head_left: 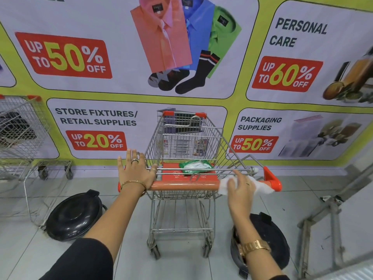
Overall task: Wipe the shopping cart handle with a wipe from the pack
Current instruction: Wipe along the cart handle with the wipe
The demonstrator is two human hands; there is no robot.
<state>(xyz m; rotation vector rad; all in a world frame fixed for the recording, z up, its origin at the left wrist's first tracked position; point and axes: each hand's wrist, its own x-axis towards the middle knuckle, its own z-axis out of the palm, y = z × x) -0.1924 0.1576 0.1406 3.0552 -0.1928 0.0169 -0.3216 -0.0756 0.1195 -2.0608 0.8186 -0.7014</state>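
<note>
**Wipe on the right end of the cart handle**

At the right end of the orange plastic tubular cart handle (183, 186), the right hand (241, 187) lies over a thin white crumpled wipe (262, 186), pressing it onto the bar. Its fingers are laid close together across the cloth, the grip flat rather than curled; the wipe spreads out from under the palm on both sides, almost up to the orange corner cap (272, 179). A gold metal watch (254, 247) sits on that wrist.

Towards the bar's left end, the left hand (137, 171) rests with fingers spread wide, its palm heel on the handle, holding nothing. It wears rings and a thin gold bangle (134, 183).

Between the two hands, just beyond the handle, the green-and-white soft plastic wipe pack (195, 166) lies flat on the red child-seat flap (169, 171) of the silver wire-mesh shopping cart (187, 138). The cart stands on pale glossy floor tiles (131, 249), facing a printed sale banner (96, 126).
</note>
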